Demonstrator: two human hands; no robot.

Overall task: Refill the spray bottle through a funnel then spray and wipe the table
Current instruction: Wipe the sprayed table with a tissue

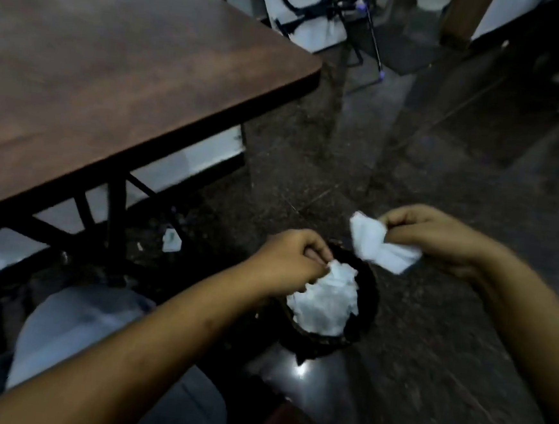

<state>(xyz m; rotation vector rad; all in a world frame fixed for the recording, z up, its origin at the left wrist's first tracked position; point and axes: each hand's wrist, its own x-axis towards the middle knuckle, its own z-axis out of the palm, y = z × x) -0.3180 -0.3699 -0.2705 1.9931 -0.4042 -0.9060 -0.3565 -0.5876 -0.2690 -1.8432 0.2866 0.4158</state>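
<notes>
Two hands (286,262) (436,237); two white tissues (326,302) (379,244); one dark bin (370,292); one brown table (115,65); one paper scrap (171,240) on the floor.

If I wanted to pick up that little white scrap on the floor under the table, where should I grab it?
Pinch the scrap by its raised upper edge, coming from the open floor side on the right. It seems to lie crumpled on the floor beside the black table legs, which block the left. It's blurry, so its exact shape is unclear.

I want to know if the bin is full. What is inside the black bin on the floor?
The black bin holds crumpled white paper, which the left hand touches at its top. That paper and the hand cover whatever lies deeper.
</notes>
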